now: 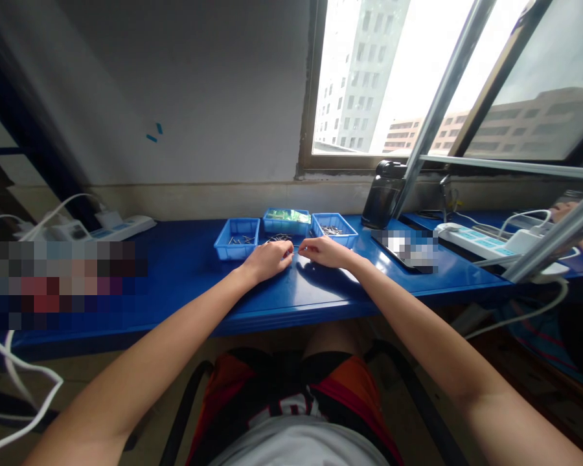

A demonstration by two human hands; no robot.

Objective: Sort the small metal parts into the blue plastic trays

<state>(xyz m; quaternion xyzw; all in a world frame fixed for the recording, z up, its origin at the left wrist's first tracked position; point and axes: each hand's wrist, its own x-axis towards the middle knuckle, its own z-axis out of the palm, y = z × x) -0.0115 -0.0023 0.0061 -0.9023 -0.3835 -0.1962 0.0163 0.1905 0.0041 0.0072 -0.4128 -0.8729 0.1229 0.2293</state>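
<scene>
Blue bench (184, 259), and the person's left hand (272, 257) and right hand (324, 251) nearly meet on it, fingers curled in, can't tell if they're pinching anything. Loose metal pieces (278, 239) sit just behind the left hand, partly blocked by it, with three blue bins (236, 252) crowding around. Off right: black bottle (383, 197), flat dark device (393, 251), slanted metal pole (434, 97), white power strip (480, 242); cables (48, 382) clutter the far left.

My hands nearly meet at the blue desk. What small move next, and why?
I'd probably ease the right hand slightly toward the left hand: they face each other across a narrow gap, near small metal pieces by the blue trays. Anything pinched there is too small to make out.
</scene>
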